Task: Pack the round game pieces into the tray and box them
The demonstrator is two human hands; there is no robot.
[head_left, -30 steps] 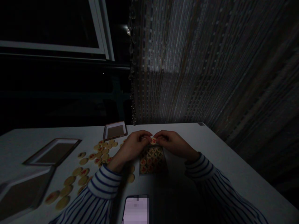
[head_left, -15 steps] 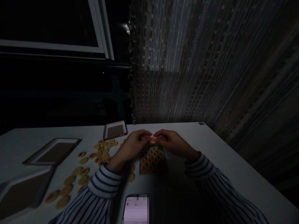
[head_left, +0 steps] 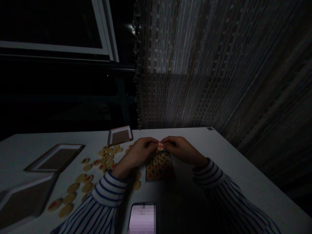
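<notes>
Between the fingertips of both hands is a round Chinese chess piece [head_left: 160, 146] with a red character facing me. My left hand [head_left: 141, 151] pinches its left edge, and my right hand [head_left: 181, 150] pinches its right edge. Just below, an open box [head_left: 173, 177] holds rows of chess pieces [head_left: 156, 167], red characters in the near rows and black ones farther back. My fingers partly cover the far end of this box. To the left of my left forearm lie many loose chess pieces [head_left: 103, 161], some face up, some showing plain backs.
Shallow trays stand on the white table [head_left: 209, 143]: one at the back [head_left: 131, 138], another at the left [head_left: 30, 169], a third at the near left [head_left: 36, 213]. A phone [head_left: 142, 219] lies at the near edge. Behind hangs a string curtain [head_left: 185, 65].
The piece between my fingertips has turned slightly, and its red face shows more fully. Both hands have shifted only a little.
</notes>
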